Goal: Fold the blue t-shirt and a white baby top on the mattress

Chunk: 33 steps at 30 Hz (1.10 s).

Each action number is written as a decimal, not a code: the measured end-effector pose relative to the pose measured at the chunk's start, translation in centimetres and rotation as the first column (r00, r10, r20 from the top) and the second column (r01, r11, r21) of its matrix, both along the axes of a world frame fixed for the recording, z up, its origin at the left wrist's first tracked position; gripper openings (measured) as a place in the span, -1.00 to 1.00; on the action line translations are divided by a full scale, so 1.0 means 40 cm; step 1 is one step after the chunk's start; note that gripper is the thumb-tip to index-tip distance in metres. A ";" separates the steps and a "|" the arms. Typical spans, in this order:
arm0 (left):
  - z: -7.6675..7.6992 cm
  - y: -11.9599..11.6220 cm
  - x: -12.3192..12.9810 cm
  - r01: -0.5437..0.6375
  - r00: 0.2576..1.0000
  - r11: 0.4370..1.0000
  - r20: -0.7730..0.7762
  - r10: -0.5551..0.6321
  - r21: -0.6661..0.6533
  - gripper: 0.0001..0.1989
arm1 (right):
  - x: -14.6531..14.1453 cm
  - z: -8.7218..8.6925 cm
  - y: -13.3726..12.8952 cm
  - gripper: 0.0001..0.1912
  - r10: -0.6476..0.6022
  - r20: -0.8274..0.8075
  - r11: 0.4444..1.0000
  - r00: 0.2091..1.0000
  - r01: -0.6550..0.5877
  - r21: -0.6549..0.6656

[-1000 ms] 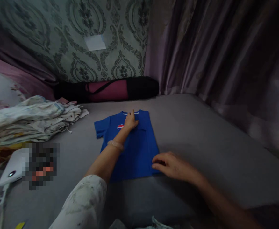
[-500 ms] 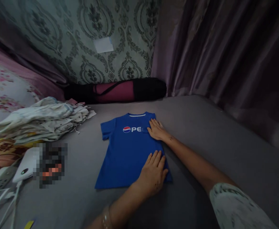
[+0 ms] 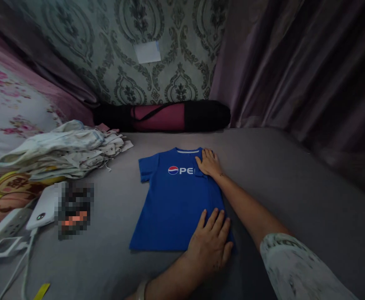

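Floral cloth (image 3: 13, 100): left edge, upper half, white with pink flowers.
Power strip (image 3: 7, 229): lower left, cut by frame edge.
Yellow print (image 3: 12, 183): left edge, just above strip; item type unclear.
Tab (image 3: 41, 291): yellow, bottom left.
White device (image 3: 46, 204): lower left, cable (image 3: 29, 258) plugged into its near end; pixelated patch hides what's beside it.
Clothes (image 3: 66, 152): pale heap, left of center.
Paper (image 3: 148, 52): white, on patterned wall (image 3: 107, 50), top center.
Bag (image 3: 159, 116): long, black and maroon, lying along foot of wall.
Shirt (image 3: 170, 208): blue, center of frame, flat on sheet, collar away from viewer. Left-side sleeve out, right-side one turned in over chest, lettering cut off after "PE".
Left hand (image 3: 210, 246): palm down on shirt's lower right, near hem. Fingers spread, flat.
Right hand (image 3: 210, 163): on shirt's upper right edge, at turned-in sleeve. Fingers extended, slightly parted; can't tell how hard it presses.
Sheet (image 3: 295, 175): gray, runs under everything to right edge.
Curtain (image 3: 288, 71): purple, upper right.
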<state>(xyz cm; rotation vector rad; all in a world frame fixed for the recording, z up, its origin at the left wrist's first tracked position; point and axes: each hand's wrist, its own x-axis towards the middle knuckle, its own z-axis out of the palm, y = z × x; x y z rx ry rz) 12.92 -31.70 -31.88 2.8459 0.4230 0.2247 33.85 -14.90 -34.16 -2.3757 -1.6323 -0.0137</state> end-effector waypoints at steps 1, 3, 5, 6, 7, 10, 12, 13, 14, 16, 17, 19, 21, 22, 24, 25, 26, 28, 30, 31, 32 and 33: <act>0.005 0.002 -0.001 0.005 1.000 1.000 -0.002 -0.005 -0.008 -0.45 | 0.001 0.002 -0.002 -0.31 0.004 -0.002 1.000 1.000 -0.004 0.013; 0.019 0.007 -0.004 0.018 1.000 0.999 0.005 -0.018 -0.031 -0.45 | 0.003 0.011 -0.009 -0.35 0.014 -0.027 1.000 1.000 -0.013 0.014; 0.030 0.014 -0.007 0.001 0.999 0.998 0.034 0.001 -0.057 -0.47 | 0.000 0.023 -0.023 -0.38 0.032 -0.056 0.999 0.998 -0.031 0.020; 0.033 0.018 -0.009 -0.019 0.998 0.998 0.056 0.023 -0.064 -0.47 | -0.005 0.029 -0.035 -0.39 0.050 -0.062 0.998 0.997 -0.048 0.031; 0.034 0.021 -0.010 -0.041 0.996 0.997 0.077 0.046 -0.063 -0.47 | -0.012 0.033 -0.049 -0.39 0.073 -0.058 0.997 0.996 -0.070 0.044; 0.022 0.026 -0.008 -0.079 0.993 0.996 0.082 0.082 -0.041 -0.44 | -0.040 0.030 -0.102 -0.36 0.134 -0.022 0.990 0.991 -0.132 0.049; 0.009 0.025 -0.003 -0.078 0.996 0.996 0.042 0.080 -0.041 -0.42 | -0.059 0.018 -0.130 -0.33 0.143 -0.012 0.990 0.990 -0.143 0.016; 0.004 0.024 0.000 -0.079 0.997 0.996 0.023 0.080 -0.043 -0.41 | -0.066 0.012 -0.140 -0.32 0.138 -0.010 0.990 0.990 -0.138 0.003; -0.001 0.023 0.002 -0.080 0.997 0.996 0.012 0.081 -0.043 -0.41 | -0.071 0.006 -0.145 -0.32 0.133 -0.009 0.991 0.991 -0.133 -0.006; -0.007 0.021 0.004 -0.081 0.997 0.996 0.013 0.081 -0.040 -0.42 | -0.077 -0.002 -0.148 -0.31 0.125 -0.009 0.992 0.992 -0.125 -0.011; -0.007 0.020 0.004 -0.080 0.997 0.996 0.020 0.081 -0.042 -0.42 | -0.077 -0.003 -0.147 -0.30 0.121 -0.009 0.993 0.993 -0.121 -0.007; -0.006 0.020 0.003 -0.083 0.996 0.995 0.039 0.086 -0.060 -0.43 | -0.075 -0.004 -0.146 -0.30 0.119 -0.011 0.993 0.993 -0.119 -0.004; -0.001 0.022 0.000 -0.087 0.994 0.992 0.061 0.093 -0.094 -0.44 | -0.072 0.000 -0.146 -0.30 0.127 -0.018 0.992 0.992 -0.127 -0.008; 0.003 0.024 -0.001 -0.090 0.993 0.989 0.071 0.099 -0.116 -0.45 | -0.070 0.004 -0.147 -0.30 0.136 -0.023 0.991 0.991 -0.136 -0.014; 0.012 0.029 -0.004 -0.094 0.990 0.981 0.089 0.110 -0.173 -0.48 | -0.068 0.016 -0.146 -0.31 0.146 -0.040 0.989 0.989 -0.147 -0.030; 0.016 0.033 -0.006 -0.098 0.988 0.974 0.100 0.120 -0.203 -0.50 | -0.068 0.025 -0.144 -0.32 0.141 -0.048 0.989 0.989 -0.143 -0.035; 0.019 0.037 -0.008 -0.105 0.984 0.967 0.116 0.135 -0.232 -0.52 | -0.069 0.035 -0.140 -0.35 0.129 -0.050 0.991 0.990 -0.131 -0.035; 0.021 0.047 -0.011 -0.132 0.968 0.951 0.169 0.184 -0.278 -0.56 | -0.079 0.059 -0.125 -0.45 0.097 -0.034 0.995 0.995 -0.097 -0.009; 0.016 0.062 -0.013 -0.173 0.938 0.936 0.238 0.252 -0.307 -0.63 | -0.099 0.082 -0.101 -0.56 0.071 -0.013 0.997 0.997 -0.070 0.027; 0.011 0.071 -0.015 -0.198 0.917 0.926 0.273 0.291 -0.322 -0.67 | -0.111 0.091 -0.086 -0.60 0.059 -0.013 0.998 0.998 -0.059 0.032; 0.007 0.080 -0.017 -0.220 0.894 0.914 0.304 0.329 -0.341 -0.70 | -0.125 0.098 -0.071 -0.64 0.043 -0.023 0.999 0.999 -0.043 0.021; 0.003 0.090 -0.019 -0.239 0.871 0.900 0.330 0.365 -0.364 -0.73 | -0.138 0.103 -0.056 -0.65 0.020 -0.042 1.000 0.999 -0.020 -0.003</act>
